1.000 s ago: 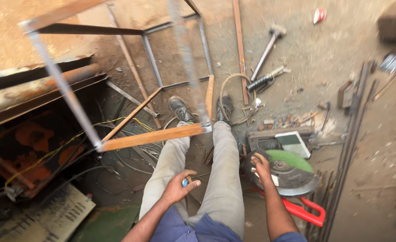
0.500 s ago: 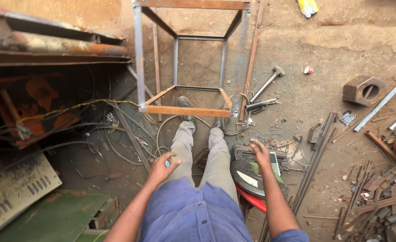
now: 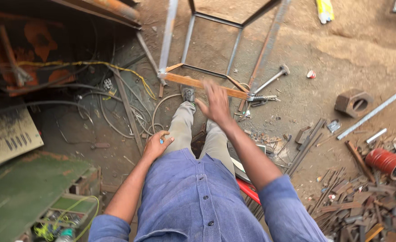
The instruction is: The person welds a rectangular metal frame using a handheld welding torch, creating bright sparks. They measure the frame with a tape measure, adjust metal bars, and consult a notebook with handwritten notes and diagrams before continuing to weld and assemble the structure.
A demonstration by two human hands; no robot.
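Observation:
My left hand rests on my left thigh, closed around a small blue object. My right hand is stretched out in front of me, fingers spread and blurred, holding nothing, just short of a metal frame made of angle bars. The frame stands on the dirt floor, its rusty lower bar right above my shoe. A hammer lies beside the frame's right corner.
Cables and hoses lie on the floor at left, by a rusty machine. A green box sits at lower left. Scrap metal pieces, a red cylinder and a large hex nut lie at right.
My right hand has lifted off the grinder by my right leg and reached forward toward the frame. The view has tilted down and left. My left hand stays on my thigh.

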